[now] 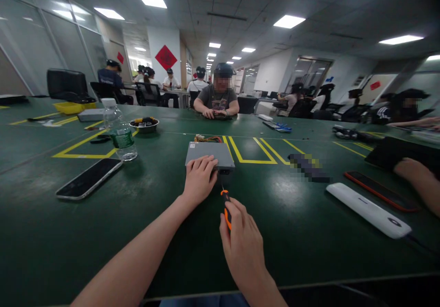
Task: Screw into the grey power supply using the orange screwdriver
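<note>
A grey metal box (pixel 210 150) with coloured wires (pixel 208 139) at its back stands on the green table, near the middle of the view. My left hand (pixel 200 178) lies on the box's top and front edge, its fingers lightly bent over the metal. Just in front of the box, my right hand (pixel 242 233) is wrapped round an orange and black screwdriver (pixel 225 199). The thin shaft points up at the box's front face, near a dark socket; whether the tip touches is too small to tell.
On the left are a phone (pixel 89 178), a plastic bottle (pixel 119 133) and a metal bowl (pixel 144 124). A white device (pixel 367 210) and an orange-edged phone (pixel 380 191) lie right, beside another person's hand (pixel 412 174). Someone sits opposite (pixel 218 98).
</note>
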Demonstrator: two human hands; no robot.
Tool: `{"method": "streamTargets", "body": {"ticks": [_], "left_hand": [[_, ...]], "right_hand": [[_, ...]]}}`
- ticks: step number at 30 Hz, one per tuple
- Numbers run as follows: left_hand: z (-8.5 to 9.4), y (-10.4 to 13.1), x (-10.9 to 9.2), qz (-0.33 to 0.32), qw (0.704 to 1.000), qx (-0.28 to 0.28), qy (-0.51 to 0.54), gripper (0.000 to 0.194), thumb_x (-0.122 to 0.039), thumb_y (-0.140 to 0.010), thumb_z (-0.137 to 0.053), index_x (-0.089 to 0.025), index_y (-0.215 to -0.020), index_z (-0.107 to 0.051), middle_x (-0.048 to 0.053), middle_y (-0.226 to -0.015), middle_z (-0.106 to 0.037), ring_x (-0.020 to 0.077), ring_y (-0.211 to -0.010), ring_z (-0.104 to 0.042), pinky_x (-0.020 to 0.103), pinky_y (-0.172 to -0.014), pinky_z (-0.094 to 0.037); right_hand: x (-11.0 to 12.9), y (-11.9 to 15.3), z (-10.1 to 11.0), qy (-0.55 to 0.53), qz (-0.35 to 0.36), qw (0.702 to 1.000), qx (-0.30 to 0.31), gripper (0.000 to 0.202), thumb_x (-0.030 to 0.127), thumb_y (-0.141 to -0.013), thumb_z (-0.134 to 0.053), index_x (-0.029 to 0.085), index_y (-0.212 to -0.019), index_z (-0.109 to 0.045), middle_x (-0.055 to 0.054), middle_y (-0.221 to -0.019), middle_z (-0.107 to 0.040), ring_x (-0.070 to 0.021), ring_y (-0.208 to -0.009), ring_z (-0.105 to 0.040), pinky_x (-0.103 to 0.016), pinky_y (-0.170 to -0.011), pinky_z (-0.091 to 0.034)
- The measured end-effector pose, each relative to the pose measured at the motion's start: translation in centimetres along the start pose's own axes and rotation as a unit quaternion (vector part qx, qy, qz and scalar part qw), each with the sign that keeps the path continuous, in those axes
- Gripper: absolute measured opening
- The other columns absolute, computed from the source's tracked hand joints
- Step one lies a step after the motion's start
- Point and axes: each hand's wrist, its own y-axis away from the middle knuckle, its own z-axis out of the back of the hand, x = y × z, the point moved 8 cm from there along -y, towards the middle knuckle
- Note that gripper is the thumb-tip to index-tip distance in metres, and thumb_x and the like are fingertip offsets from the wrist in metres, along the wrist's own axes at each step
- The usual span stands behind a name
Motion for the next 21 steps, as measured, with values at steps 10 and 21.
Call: {"method": "streamTargets", "body": {"ticks": [10, 21], "left_hand": [[0.0, -0.1, 0.0, 0.001, 1.0, 0.003, -0.003, 0.026, -0.025, -0.086, -0.047, -0.025, -0.112, -0.053, 0.002, -0.123, -0.057, 0.0215, -0.116, -0.046, 0.041, -0.095, -0.03], [0.1, 0.0, 0.0, -0.005, 1.0, 0.006, -0.006, 0.026, -0.025, -0.087, -0.046, -0.024, -0.112, -0.054, 0.003, -0.124, -0.057, 0.022, -0.117, -0.045, 0.041, -0.094, -0.031]], "right_hand": [[-1.1, -0.1, 0.1, -0.034, -0.059, 0.998, 0.007, 0.027, 0.034, -0.097, -0.031, 0.015, -0.091, -0.048, -0.001, -0.063, -0.059, -0.0145, -0.05, -0.058, -0.024, -0.048, -0.043], [-2.1, 0.8, -0.3, -0.088, -0.101, 0.991, 0.025, 0.024, 0.036, -0.095, -0.035, 0.016, -0.096, -0.048, -0.001, -0.067, -0.059, -0.015, -0.054, -0.057, -0.025, -0.052, -0.042]]}}
